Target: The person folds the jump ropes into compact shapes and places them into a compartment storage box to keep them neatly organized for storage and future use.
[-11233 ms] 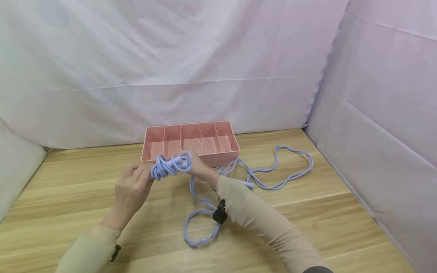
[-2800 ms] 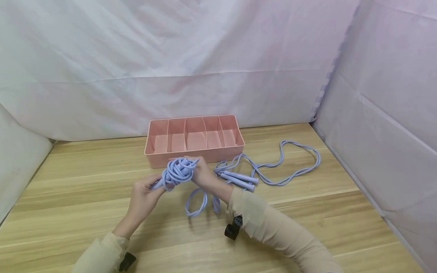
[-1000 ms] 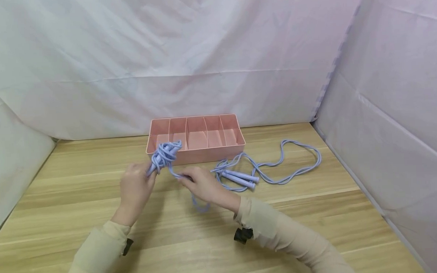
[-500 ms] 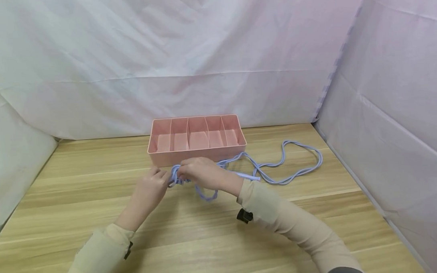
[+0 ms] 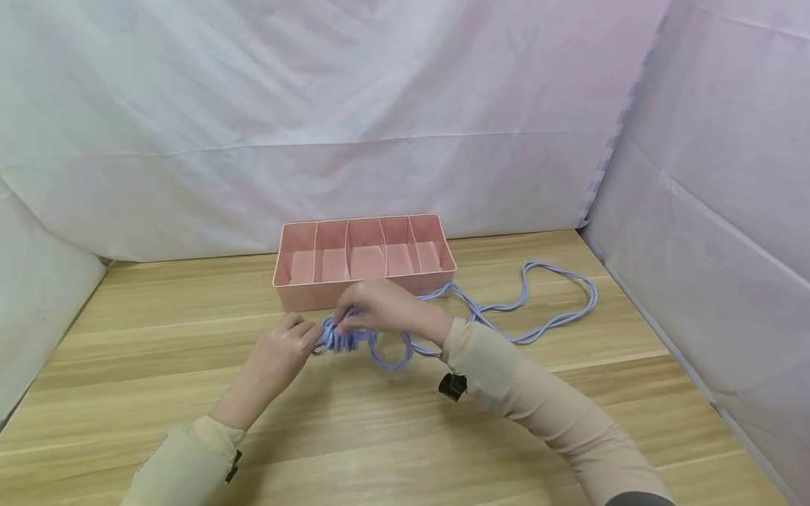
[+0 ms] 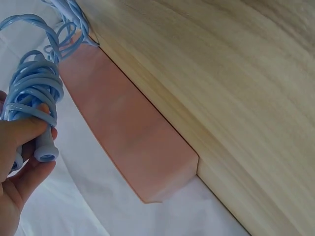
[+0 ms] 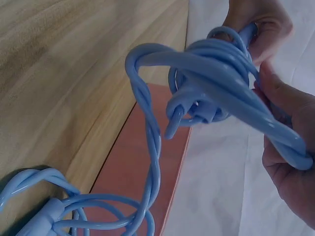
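Observation:
My left hand (image 5: 278, 362) pinches the handles of a light blue jump rope, the hollow end of one handle (image 6: 47, 150) sticking out past thumb and fingers. Several turns of cord (image 6: 37, 88) wrap round these handles. My right hand (image 5: 383, 309) is at the far end of the bundle, fingers curled round a twisted doubled strand (image 7: 216, 73) that crosses the coils. From there a loose loop of cord (image 5: 392, 365) hangs down. In the right wrist view another blue handle (image 7: 42, 221) lies on the table among loose cord.
A pink box (image 5: 366, 288) with several compartments stands behind the hands, near the back edge. To the right, more blue cord (image 5: 558, 318) lies in a wide loop on the wooden table (image 5: 358, 448). White cloth (image 5: 308, 174) encloses the back and sides.
The bundle has come down from before the box, and its coils have grown over the last several seconds. My right hand, earlier pulling a strand aside, has moved up over the bundle's far end.

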`<state>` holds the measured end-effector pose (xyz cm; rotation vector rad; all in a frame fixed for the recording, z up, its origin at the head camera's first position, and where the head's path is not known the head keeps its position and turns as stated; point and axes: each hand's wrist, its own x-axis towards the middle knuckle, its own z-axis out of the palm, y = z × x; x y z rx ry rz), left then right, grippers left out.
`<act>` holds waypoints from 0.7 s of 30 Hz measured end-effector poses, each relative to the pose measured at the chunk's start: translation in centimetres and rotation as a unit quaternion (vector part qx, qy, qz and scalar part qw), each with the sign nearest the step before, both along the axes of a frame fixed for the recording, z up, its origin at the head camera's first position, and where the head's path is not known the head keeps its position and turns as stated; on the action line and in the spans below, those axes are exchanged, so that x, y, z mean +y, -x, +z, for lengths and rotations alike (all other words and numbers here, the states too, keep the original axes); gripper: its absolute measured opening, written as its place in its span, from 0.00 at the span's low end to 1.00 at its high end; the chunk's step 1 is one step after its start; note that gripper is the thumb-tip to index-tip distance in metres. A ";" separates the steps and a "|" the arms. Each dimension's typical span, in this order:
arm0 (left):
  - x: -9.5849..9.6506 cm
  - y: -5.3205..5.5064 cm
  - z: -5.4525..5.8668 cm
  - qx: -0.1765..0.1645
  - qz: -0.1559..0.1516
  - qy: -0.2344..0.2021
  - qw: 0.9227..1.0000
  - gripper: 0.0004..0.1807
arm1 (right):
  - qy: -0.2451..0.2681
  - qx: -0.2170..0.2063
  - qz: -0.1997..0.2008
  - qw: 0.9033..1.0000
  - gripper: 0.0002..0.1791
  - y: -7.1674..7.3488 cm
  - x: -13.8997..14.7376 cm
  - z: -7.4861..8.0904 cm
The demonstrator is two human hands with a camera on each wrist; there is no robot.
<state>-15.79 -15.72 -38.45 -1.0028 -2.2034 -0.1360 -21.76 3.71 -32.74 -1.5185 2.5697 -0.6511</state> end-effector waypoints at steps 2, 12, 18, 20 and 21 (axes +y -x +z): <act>-0.2 0.1 -0.2 -0.025 -0.013 -0.024 0.999 0.14 | 0.014 -0.037 -0.013 0.999 0.07 0.3 0.0 0.0; -1.1 0.5 -0.4 -0.110 -0.076 -0.129 0.983 0.15 | 0.085 -0.307 0.063 0.946 0.07 2.4 0.7 -0.2; -1.2 0.4 -0.2 -0.111 -0.105 -0.149 0.977 0.16 | 0.109 -0.409 -0.001 0.906 0.05 3.2 0.6 -0.7; -1.2 0.4 0.0 -0.110 -0.116 -0.164 0.973 0.16 | 0.121 -0.418 -0.022 0.900 0.05 3.5 0.6 -1.0; -1.2 0.4 0.1 -0.110 -0.119 -0.172 0.972 0.16 | 0.127 -0.422 -0.031 0.897 0.05 3.6 0.5 -1.2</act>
